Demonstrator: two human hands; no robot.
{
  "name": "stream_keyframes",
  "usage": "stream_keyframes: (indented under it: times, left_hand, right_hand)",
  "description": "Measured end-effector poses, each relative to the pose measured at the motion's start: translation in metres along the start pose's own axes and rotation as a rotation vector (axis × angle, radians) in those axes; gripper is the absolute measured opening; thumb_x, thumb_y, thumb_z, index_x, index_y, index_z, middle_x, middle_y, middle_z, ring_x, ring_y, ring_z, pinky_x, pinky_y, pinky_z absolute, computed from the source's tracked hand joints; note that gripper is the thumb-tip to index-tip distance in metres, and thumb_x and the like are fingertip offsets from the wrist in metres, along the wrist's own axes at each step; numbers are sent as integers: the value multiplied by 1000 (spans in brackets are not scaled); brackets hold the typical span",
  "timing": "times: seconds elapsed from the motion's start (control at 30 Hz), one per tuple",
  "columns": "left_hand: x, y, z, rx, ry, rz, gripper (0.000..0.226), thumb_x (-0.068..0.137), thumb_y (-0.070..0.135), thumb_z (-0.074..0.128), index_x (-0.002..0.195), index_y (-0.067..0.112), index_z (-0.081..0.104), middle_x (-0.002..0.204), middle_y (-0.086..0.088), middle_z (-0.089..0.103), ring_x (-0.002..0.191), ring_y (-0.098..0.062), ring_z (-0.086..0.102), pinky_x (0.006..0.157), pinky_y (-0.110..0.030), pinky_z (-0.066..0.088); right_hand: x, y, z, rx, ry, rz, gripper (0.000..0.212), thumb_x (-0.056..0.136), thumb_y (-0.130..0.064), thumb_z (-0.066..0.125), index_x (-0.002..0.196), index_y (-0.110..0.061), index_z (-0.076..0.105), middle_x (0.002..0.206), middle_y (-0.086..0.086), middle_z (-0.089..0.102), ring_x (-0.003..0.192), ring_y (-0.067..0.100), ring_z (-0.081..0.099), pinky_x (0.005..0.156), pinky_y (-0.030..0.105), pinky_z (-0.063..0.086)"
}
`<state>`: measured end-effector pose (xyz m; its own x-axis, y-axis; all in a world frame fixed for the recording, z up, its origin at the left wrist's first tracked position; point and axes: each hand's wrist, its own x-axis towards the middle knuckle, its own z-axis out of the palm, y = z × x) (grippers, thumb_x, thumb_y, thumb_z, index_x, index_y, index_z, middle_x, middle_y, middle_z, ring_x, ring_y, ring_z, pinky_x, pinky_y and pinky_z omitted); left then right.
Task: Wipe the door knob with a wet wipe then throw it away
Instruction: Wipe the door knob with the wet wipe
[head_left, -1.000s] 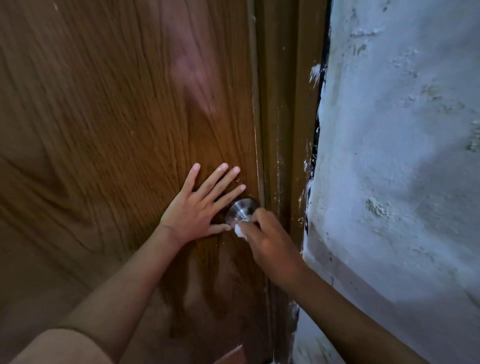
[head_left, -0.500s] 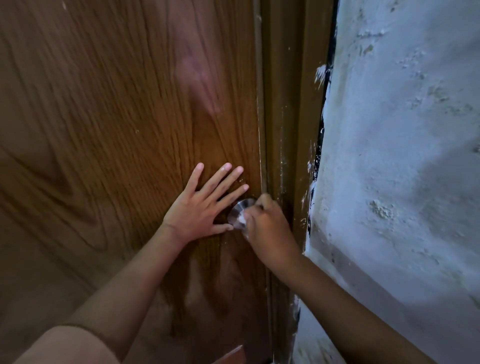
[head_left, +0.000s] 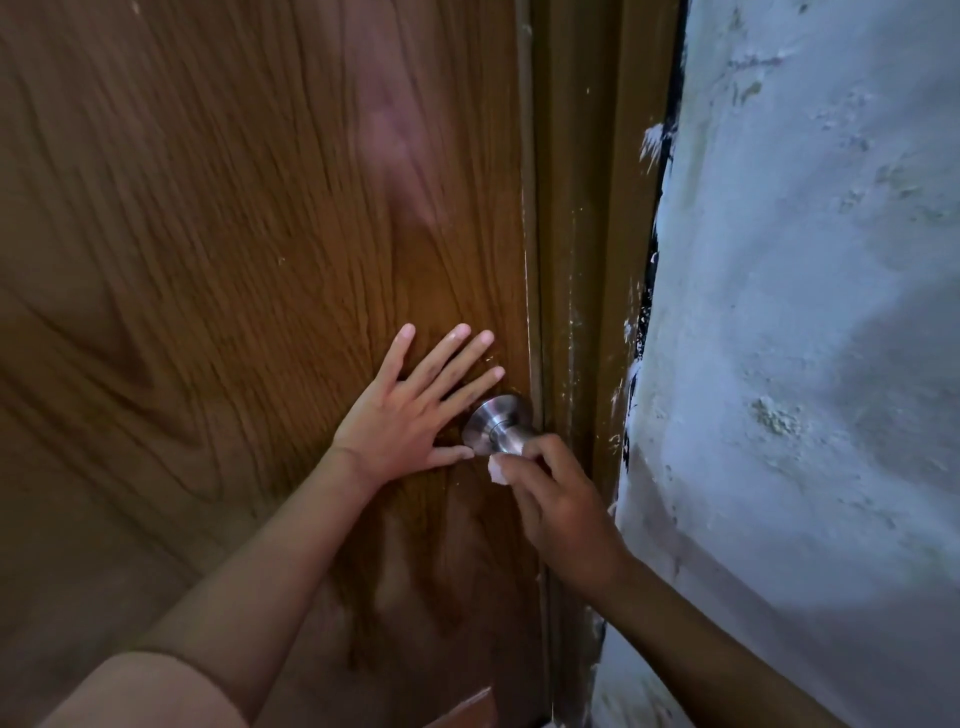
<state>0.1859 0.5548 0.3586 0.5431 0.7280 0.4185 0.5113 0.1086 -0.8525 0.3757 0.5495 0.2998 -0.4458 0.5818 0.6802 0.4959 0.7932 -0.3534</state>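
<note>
Your left hand (head_left: 400, 421): flat, fingers spread, braced on door (head_left: 208, 260), grasping nothing. Your right hand (head_left: 556, 499): pinching wipe (head_left: 497, 472) against knob (head_left: 501, 426) underside. Judged status: wiping in progress. Remaining: finish knob, discard wipe. No bin in view.

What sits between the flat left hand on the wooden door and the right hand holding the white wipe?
The round brushed-metal door knob, seen in the head view; the left hand lies beside its base plate, and the right hand presses the white wet wipe against it.
</note>
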Motion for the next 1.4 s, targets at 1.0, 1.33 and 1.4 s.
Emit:
stream_keyframes:
  times: [1.0, 1.33, 1.4]
  left_hand:
    - [1, 0, -1, 17, 3, -5, 88, 78, 76, 21, 147, 24, 6, 154, -6, 6, 140, -29, 0, 111, -55, -6]
    - [1, 0, -2, 11, -15, 3, 90, 77, 78, 23, 148, 24, 7, 154, -7, 8, 141, -28, 8, 110, -56, -6]
    - [1, -1, -1, 3, -17, 5, 90, 77, 77, 23, 148, 24, 7, 154, -7, 7, 141, -30, 6, 110, -56, -7]
  right_hand:
    - [12, -6, 2, -106, -13, 40, 31, 71, -3, 70, 100, -6, 60, 96, 15, 62, 78, 26, 59, 58, 26, 48]
    - [41, 13, -16, 73, -209, 408, 24, 79, -4, 62, 103, 1, 61, 115, 22, 54, 103, 34, 55, 79, 28, 40]
    - [29, 18, -11, 164, -198, 521, 20, 85, 1, 51, 101, 2, 63, 105, 20, 59, 96, 33, 58, 73, 25, 37]
